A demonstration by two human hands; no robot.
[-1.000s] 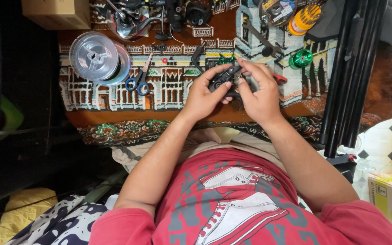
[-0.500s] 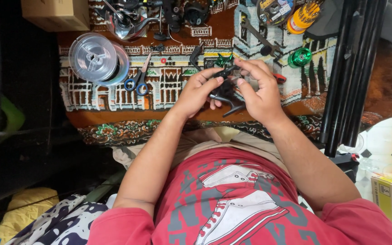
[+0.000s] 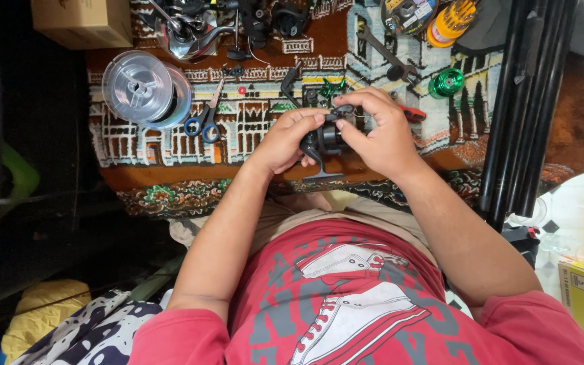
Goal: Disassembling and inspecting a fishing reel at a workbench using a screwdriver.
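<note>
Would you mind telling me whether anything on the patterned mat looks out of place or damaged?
Nothing stands out. Both hands, left hand and right hand, hold a black fishing reel over the mat. The scissors and line spool lie flat, with nothing spilled.

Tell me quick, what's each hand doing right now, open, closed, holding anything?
Left hand: closed on the black fishing reel, gripping its left side.
Right hand: closed on the same reel, fingers curled over its top and right side.
</note>
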